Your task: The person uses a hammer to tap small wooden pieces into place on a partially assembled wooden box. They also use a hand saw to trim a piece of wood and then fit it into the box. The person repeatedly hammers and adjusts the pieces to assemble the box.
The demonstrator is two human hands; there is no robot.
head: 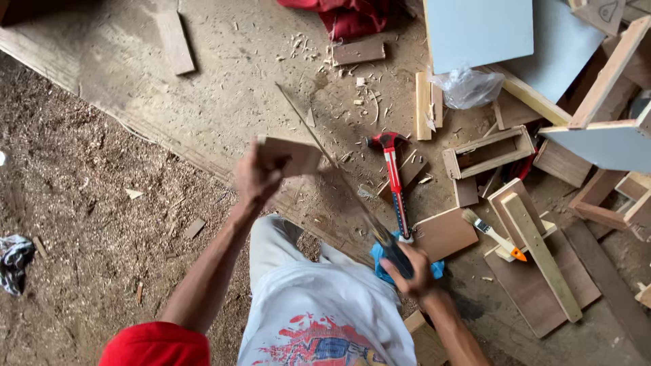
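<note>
Far left: loose sawdust ground with a crumpled dark rag lying on it. A large worn board runs diagonally across the work area, littered with wood chips.

My left hand is raised over the board's edge, fingers clamped around a small flat wood block; the block is held up off the surface, slightly blurred.

A long thin saw blade crosses just right of the block, touching or nearly touching its edge; I cannot tell which. The blade slants from upper left down to my right hand, which is clenched on the dark saw handle, above a blue cloth.

Just right of the blade: red-handled hammer lying head-up on the board. Near it a square plywood piece, then a small paintbrush with an orange tip resting on stacked offcuts. An open wooden box frame sits above these. A clear plastic bag lies beside pale blue panels at upper right.
</note>
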